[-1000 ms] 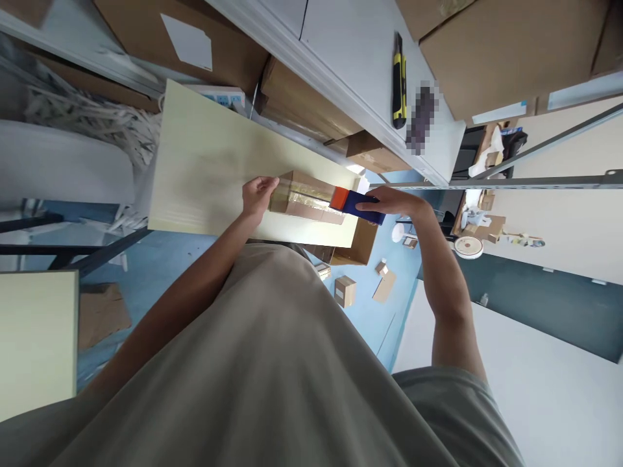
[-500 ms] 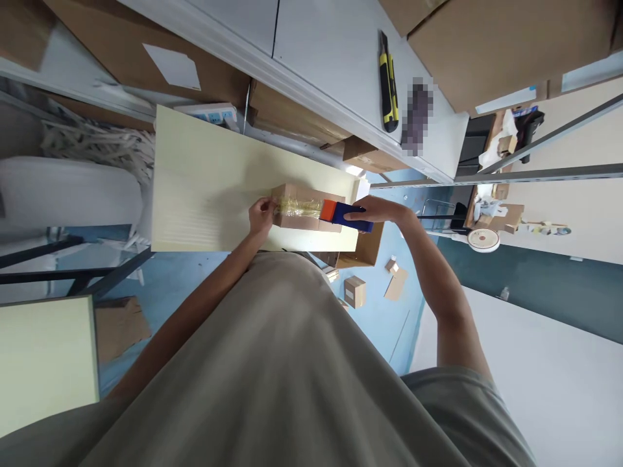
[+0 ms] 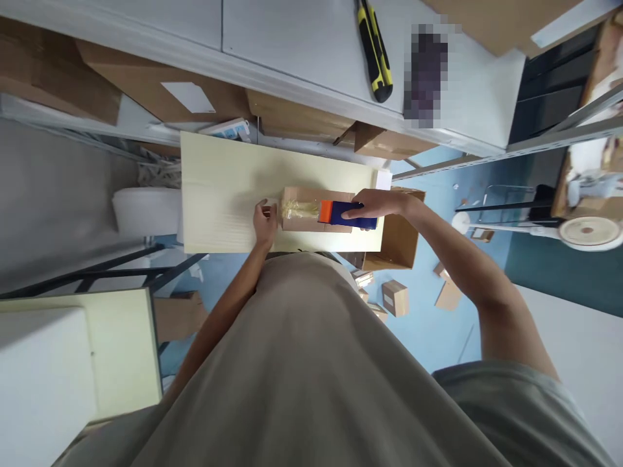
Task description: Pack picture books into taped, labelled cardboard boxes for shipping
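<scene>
A long brown cardboard box [image 3: 302, 225] lies on a pale yellow board [image 3: 219, 188], with clear tape [image 3: 299, 209] along its top. My right hand [image 3: 367, 203] is wrapped round a blue and orange tape dispenser [image 3: 341, 213], whose orange end rests over the box top. Just beyond the box's left end is my left hand [image 3: 265, 224], its fingers curled and apart, with nothing seen between them.
A grey shelf [image 3: 302, 39] above the board holds a yellow and black cutter [image 3: 374, 55]. Cardboard boxes [image 3: 204, 91] sit under it. An open carton [image 3: 396, 243] stands right of the board, and small boxes [image 3: 395, 298] lie on the floor.
My left hand has come away from the taped left end of the box and opened slightly. The view has shifted, while my right hand still holds the dispenser over the box.
</scene>
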`<control>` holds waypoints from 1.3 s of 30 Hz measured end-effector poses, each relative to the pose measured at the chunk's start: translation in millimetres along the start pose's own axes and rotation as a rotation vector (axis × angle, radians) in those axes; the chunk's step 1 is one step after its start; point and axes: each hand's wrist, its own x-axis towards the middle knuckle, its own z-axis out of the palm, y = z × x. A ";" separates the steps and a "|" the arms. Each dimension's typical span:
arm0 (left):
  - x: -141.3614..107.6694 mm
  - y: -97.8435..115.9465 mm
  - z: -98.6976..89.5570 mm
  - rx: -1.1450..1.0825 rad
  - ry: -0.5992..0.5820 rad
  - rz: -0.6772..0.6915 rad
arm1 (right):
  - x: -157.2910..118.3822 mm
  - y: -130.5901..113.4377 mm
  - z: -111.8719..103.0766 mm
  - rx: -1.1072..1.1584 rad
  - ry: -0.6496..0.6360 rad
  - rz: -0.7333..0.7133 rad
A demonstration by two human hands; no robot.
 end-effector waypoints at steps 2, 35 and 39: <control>-9.4 13.5 -2.9 0.011 0.005 0.117 | 4.6 9.3 2.1 -0.025 0.020 -0.036; -32.6 40.2 25.5 0.190 0.086 0.086 | 28.3 200.9 0.7 -0.007 0.165 0.106; -35.8 40.9 24.8 0.202 0.073 0.079 | 36.3 184.3 17.1 -0.059 0.220 0.112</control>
